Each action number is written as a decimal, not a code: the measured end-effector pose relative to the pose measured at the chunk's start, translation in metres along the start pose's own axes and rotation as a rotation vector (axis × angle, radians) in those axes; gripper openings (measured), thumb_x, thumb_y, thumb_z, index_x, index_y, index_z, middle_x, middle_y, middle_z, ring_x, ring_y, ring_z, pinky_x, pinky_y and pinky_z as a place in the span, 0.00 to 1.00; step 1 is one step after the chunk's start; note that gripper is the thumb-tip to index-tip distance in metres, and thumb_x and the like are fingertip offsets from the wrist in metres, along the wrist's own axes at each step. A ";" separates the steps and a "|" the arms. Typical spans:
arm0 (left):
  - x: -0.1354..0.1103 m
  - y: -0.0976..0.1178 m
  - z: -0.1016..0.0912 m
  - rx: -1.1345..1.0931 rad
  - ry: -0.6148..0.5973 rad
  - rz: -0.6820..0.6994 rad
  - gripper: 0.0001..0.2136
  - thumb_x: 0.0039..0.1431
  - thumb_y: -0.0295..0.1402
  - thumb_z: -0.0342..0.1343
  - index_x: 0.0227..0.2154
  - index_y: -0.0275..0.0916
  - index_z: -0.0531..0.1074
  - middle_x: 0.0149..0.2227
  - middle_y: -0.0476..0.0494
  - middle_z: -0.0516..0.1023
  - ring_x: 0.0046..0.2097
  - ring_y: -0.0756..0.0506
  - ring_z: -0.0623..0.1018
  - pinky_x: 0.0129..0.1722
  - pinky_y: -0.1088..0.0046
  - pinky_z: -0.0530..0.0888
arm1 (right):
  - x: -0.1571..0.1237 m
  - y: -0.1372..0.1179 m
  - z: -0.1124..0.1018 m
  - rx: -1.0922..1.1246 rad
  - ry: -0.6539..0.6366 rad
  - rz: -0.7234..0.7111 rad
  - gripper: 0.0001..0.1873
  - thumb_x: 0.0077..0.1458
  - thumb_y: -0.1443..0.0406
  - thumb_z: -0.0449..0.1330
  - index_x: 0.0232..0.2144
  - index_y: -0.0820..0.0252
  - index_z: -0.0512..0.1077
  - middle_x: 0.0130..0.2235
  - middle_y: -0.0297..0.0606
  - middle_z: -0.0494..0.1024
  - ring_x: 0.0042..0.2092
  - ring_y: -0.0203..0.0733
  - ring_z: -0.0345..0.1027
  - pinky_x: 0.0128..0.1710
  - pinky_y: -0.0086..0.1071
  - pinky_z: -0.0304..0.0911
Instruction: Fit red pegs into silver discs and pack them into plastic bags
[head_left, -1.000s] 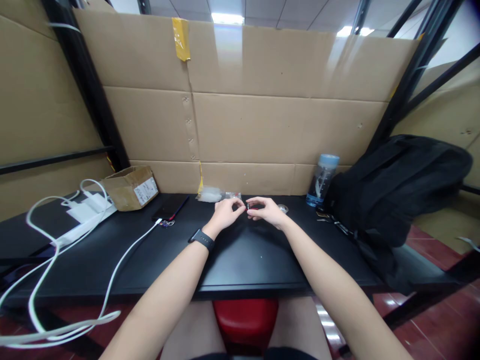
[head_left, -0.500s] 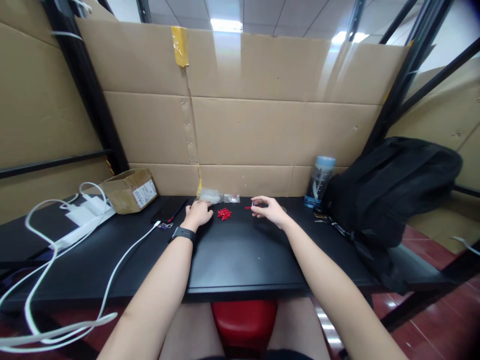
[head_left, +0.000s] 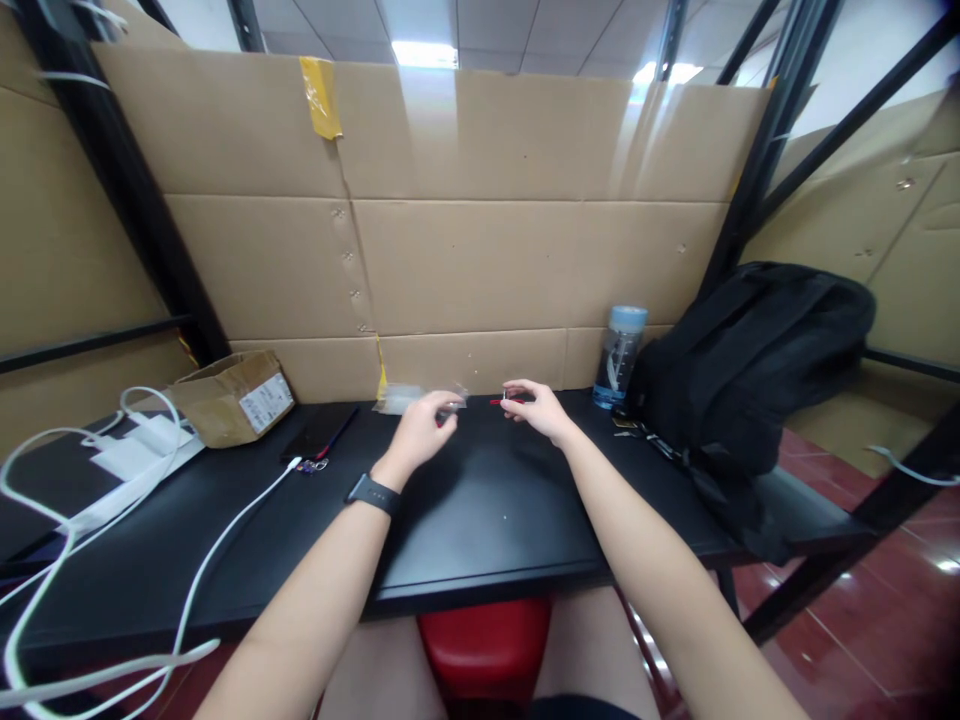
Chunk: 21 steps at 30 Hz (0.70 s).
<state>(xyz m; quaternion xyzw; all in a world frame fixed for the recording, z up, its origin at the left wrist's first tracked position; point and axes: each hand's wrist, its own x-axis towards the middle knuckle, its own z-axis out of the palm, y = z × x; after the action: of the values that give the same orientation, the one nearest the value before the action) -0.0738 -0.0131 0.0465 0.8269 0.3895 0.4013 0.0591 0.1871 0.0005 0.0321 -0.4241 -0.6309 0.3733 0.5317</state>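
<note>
My right hand point(head_left: 538, 410) is at the back middle of the black table, thumb and fingers closed in a pinch. It grips a small thin piece point(head_left: 496, 402) with a red end and a pale, shiny part; its exact kind is too small to tell. To the left, my left hand point(head_left: 421, 432), with a dark watch point(head_left: 373, 492) on the wrist, hovers with curled fingers. It covers the place of the small red pieces, and only a bit of red point(head_left: 439, 421) shows by its fingertips. Behind it lie a clear plastic bag point(head_left: 396, 399) and a smaller clear packet point(head_left: 459, 393).
On the left are an open cardboard box point(head_left: 229, 400), a dark phone point(head_left: 319, 436), white chargers point(head_left: 139, 450) and a white cable point(head_left: 225, 530). A water bottle point(head_left: 619, 360) and a black backpack point(head_left: 750, 360) stand on the right. A cardboard wall point(head_left: 465, 260) closes the back.
My left hand has moved right from the plastic bag to over the red pieces, hiding them. My right hand keeps its pinch. The whole view has shifted slightly.
</note>
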 end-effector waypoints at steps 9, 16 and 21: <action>-0.019 0.040 0.057 -0.001 -0.449 0.205 0.10 0.59 0.26 0.54 0.43 0.40 0.72 0.45 0.43 0.79 0.46 0.43 0.79 0.49 0.68 0.74 | 0.011 0.014 -0.016 -0.225 0.080 -0.120 0.22 0.49 0.61 0.69 0.48 0.58 0.77 0.45 0.42 0.81 0.37 0.40 0.77 0.37 0.34 0.75; -0.021 0.047 0.057 0.249 -0.451 0.219 0.11 0.65 0.31 0.51 0.48 0.42 0.73 0.48 0.41 0.78 0.52 0.39 0.75 0.54 0.60 0.69 | 0.007 0.004 -0.017 -0.280 0.098 -0.159 0.21 0.50 0.62 0.68 0.48 0.57 0.77 0.44 0.39 0.81 0.34 0.37 0.74 0.39 0.34 0.73; -0.020 0.049 0.051 0.288 -0.444 0.174 0.13 0.63 0.37 0.54 0.47 0.41 0.76 0.45 0.40 0.76 0.51 0.38 0.75 0.55 0.57 0.67 | 0.002 -0.004 -0.016 -0.435 0.028 -0.230 0.20 0.48 0.63 0.69 0.46 0.59 0.78 0.43 0.40 0.78 0.32 0.36 0.71 0.37 0.32 0.71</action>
<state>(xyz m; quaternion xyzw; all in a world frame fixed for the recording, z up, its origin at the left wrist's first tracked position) -0.0156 -0.0501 0.0198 0.9248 0.3474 0.1545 -0.0098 0.2017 0.0009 0.0389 -0.4590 -0.7331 0.1598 0.4757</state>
